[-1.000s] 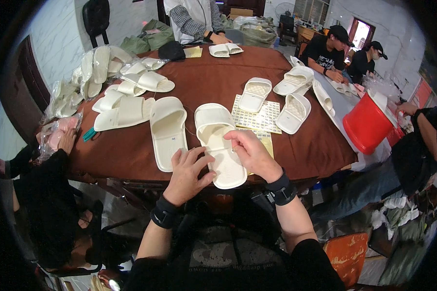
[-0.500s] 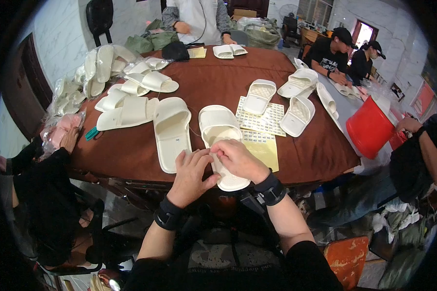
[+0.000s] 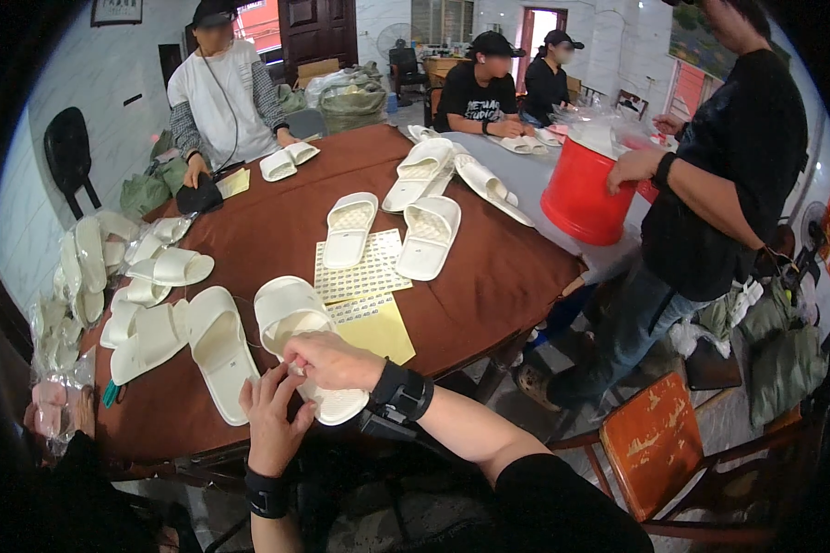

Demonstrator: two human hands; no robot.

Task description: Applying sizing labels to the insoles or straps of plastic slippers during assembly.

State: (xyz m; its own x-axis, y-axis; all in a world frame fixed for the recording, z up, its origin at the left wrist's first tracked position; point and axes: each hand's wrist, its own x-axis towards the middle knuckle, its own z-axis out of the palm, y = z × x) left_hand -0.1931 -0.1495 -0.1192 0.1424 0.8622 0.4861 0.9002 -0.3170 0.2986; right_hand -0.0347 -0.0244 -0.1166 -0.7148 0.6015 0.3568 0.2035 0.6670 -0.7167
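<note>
A cream slipper [image 3: 284, 300] lies at the near table edge, toe strap away from me. Over its footbed, my right hand [image 3: 337, 361] has its fingers curled in a pinch; whatever is between them is hidden. Beside it, my left hand [image 3: 275, 419] has its fingers apart, the tips close to the right hand's. I see nothing held in it. Another cream slipper [image 3: 223, 369] with a small label on its footbed lies just left. Right of the hands are a yellow label sheet [image 3: 392, 343] and a second sheet [image 3: 378, 249] full of small labels.
More cream slippers [image 3: 152, 341] line the left, with bagged ones [image 3: 83, 258] behind. Several others [image 3: 431, 238] lie beyond the sheets. At right a person in black holds a red bucket [image 3: 586, 194]. A worn wooden chair [image 3: 650, 447] stands at lower right. Other people sit or stand around.
My view has turned right, so the table shifts left and the person with the bucket comes fully into view. Both hands stay over the same slipper.
</note>
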